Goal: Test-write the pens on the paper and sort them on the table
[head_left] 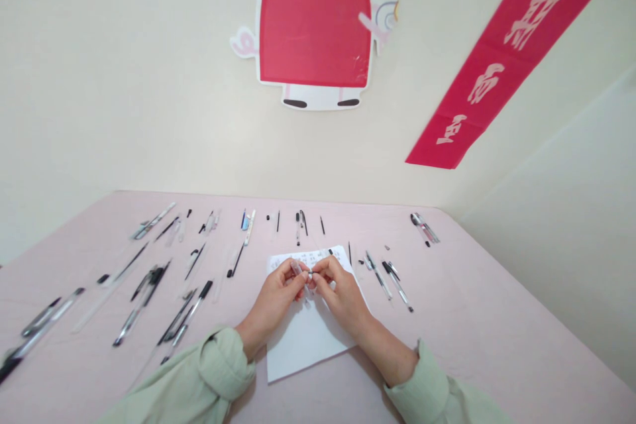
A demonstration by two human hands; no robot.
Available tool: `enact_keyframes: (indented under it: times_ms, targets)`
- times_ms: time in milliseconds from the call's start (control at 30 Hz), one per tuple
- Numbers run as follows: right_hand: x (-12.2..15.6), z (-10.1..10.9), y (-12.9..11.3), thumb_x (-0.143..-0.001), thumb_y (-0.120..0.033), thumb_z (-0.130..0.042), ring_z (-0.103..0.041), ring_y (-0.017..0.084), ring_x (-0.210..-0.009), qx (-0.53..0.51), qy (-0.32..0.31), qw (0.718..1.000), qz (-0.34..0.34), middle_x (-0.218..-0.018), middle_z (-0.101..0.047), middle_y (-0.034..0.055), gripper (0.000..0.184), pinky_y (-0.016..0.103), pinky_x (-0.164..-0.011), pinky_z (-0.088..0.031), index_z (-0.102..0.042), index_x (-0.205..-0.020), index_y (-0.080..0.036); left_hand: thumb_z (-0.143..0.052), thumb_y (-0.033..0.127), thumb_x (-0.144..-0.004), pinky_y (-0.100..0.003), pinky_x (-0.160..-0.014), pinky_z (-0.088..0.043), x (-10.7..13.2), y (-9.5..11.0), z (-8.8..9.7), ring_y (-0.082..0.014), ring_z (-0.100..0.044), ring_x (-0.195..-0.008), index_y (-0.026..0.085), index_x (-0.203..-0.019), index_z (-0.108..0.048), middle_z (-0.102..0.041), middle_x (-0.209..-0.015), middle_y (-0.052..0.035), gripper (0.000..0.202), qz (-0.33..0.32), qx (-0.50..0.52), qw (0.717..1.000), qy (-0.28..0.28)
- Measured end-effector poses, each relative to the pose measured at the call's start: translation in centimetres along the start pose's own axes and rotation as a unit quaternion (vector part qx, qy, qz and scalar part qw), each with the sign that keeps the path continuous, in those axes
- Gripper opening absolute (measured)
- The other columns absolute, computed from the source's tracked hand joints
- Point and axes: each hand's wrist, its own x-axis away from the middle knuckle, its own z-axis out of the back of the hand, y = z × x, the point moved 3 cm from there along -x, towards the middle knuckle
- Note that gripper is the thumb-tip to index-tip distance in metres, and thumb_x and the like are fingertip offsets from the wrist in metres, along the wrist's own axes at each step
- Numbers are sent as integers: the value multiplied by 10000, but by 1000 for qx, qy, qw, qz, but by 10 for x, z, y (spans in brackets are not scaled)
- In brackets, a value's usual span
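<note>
My left hand (276, 297) and my right hand (340, 291) meet above a white sheet of paper (303, 338) on the pink table (487, 331). Both hands pinch a small clear pen part (304, 271) with a dark tip between their fingertips. The fingers of both hands are closed on it. Scribbled marks show on the far end of the paper. Pale green sleeves cover both forearms.
Several black and clear pens and pen parts lie spread over the table: a group at the left (144, 291), a row along the far edge (298, 220), some right of the paper (390, 278) and a pair at the far right (423, 228). A cartoon cutout (318, 33) and a red banner (507, 46) hang on the wall.
</note>
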Motion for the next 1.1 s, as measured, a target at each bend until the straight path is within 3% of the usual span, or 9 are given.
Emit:
enact_keyframes:
  times_ms: [267,433,567,767,867,1100]
  targets:
    - [1,0,-2,-875,-192,-477,-603,145,-672,31,-4,1000,3,-708,-594,-27,150,251,-650,-441,-506,-1022,-206,-627,327,-788,-216,-539,-354,-1,0,0,-96,-454,-537,183,-817,-569,-515,-605,62,159,-1,-2,1000,-16]
    - [0,0,-1,-875,-230,-508,-594,137,-671,53,-15,998,-5,-751,-614,-13,60,243,-638,-426,-553,-908,-209,-653,313,-775,-209,-533,-371,-1,-3,0,-90,-468,-541,173,-784,-573,-510,-601,59,161,1,1,1000,-16]
    - [-1,4,0,-861,-230,-503,-575,136,-644,60,21,998,-9,-709,-584,-24,33,241,-618,-418,-523,-877,-208,-661,332,-780,-219,-596,-454,-1,-6,1,-99,-547,-602,162,-852,-607,-604,-706,15,193,33,82,996,16]
    - [-3,11,5,-845,-211,-472,-570,142,-640,60,61,996,-21,-677,-555,-30,57,247,-617,-420,-497,-896,-204,-690,246,-746,-241,-745,-532,-4,-6,7,-120,-625,-754,149,-801,-631,-643,-798,-21,126,64,251,961,97]
    - [-2,12,5,-838,-204,-472,-567,141,-636,71,63,995,-19,-680,-554,-28,57,248,-618,-421,-498,-888,-206,-684,201,-753,-233,-755,-538,-4,-6,8,-107,-628,-745,151,-801,-639,-648,-799,-17,83,68,265,955,112]
    - [-2,9,5,-844,-220,-474,-556,142,-615,89,42,995,-22,-675,-554,-30,25,245,-594,-409,-490,-863,-217,-679,187,-748,-225,-768,-528,-2,-4,5,-101,-633,-753,161,-848,-614,-654,-817,-14,122,63,239,965,90]
